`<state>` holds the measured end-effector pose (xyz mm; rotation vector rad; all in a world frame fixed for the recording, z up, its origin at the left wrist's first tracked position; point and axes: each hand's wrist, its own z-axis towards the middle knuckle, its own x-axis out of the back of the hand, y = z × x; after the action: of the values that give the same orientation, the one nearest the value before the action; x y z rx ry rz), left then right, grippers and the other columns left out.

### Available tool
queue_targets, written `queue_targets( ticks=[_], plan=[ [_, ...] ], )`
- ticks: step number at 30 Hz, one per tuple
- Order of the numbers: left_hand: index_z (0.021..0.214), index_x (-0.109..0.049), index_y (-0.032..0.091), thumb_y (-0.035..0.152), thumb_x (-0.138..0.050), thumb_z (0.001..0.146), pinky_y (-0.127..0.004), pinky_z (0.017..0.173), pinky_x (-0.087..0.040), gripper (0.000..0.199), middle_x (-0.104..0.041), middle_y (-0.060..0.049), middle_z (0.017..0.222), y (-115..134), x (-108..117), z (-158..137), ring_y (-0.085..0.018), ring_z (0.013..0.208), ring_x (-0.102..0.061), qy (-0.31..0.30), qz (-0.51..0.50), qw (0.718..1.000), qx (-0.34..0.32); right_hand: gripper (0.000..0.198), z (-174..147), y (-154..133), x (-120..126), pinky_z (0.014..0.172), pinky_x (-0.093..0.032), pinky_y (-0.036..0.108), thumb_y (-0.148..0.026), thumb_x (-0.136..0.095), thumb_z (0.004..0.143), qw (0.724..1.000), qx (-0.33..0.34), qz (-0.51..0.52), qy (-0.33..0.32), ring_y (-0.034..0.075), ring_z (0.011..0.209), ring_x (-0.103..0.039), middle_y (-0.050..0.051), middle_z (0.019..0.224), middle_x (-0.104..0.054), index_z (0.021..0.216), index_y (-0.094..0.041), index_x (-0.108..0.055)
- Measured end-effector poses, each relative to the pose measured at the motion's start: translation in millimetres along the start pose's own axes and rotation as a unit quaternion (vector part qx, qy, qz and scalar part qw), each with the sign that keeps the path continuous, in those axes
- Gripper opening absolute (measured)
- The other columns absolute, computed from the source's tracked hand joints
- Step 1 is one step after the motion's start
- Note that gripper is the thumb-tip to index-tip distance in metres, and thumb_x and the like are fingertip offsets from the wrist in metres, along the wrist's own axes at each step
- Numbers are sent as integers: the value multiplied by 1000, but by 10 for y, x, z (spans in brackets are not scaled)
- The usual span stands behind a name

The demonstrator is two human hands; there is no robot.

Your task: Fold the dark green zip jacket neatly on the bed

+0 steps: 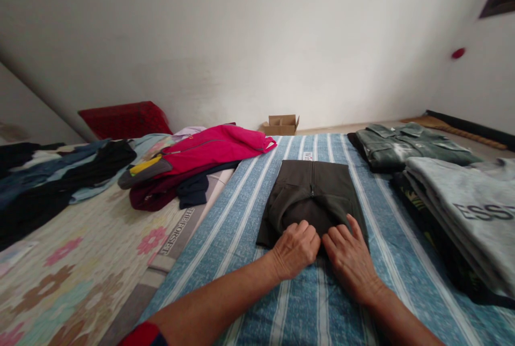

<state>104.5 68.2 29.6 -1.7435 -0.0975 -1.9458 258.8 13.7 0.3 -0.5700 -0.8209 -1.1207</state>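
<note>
A dark olive-grey zip jacket [332,174] lies folded into a rough rectangle on the blue striped bedding [249,212]. Its zipper runs down the middle of the upper half, and the collar part near me is bunched up and gapes. My left hand [296,244] has its fingers curled closed on the near edge of the jacket. Beside it, almost touching, my right hand [348,255] grips the same edge, with one finger lifted off the cloth. The fingertips of both hands are partly hidden by the knuckles.
At right are a pile of folded grey shirts [450,196] and a folded green jacket [410,145]. To the left lie a pink jacket [217,145] and dark trousers [76,174] on a flowered blanket [100,260]. A small cardboard box [281,125] stands by the wall.
</note>
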Motion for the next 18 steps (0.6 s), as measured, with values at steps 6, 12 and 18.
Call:
queue_targets(
  ticks=[6,12,18],
  plan=[
    [80,-48,17,11,-38,92,-33,58,-36,16,-50,-5,77,-4,21,-23,-21,77,-47,-13,14,999,38,19,1,1,5,107,-19,50,-7,-48,81,1000,0,-3,1,19,72,-44,0,67,-47,69,-21,-51],
    [77,-49,16,12,-41,91,-34,58,-34,16,-50,-5,75,-61,-18,-96,-21,76,-47,4,25,1000,6,18,1,-2,2,107,-19,50,-7,-49,80,1000,6,-5,-6,19,71,-44,0,67,-48,69,-21,-52],
    [83,-51,15,12,-40,92,-34,60,-33,15,-51,-5,78,-112,11,-129,-21,76,-46,-9,27,999,-25,20,30,-16,35,106,-20,49,-6,-49,81,1000,5,-13,1,18,70,-44,0,66,-48,68,-20,-51]
  ],
)
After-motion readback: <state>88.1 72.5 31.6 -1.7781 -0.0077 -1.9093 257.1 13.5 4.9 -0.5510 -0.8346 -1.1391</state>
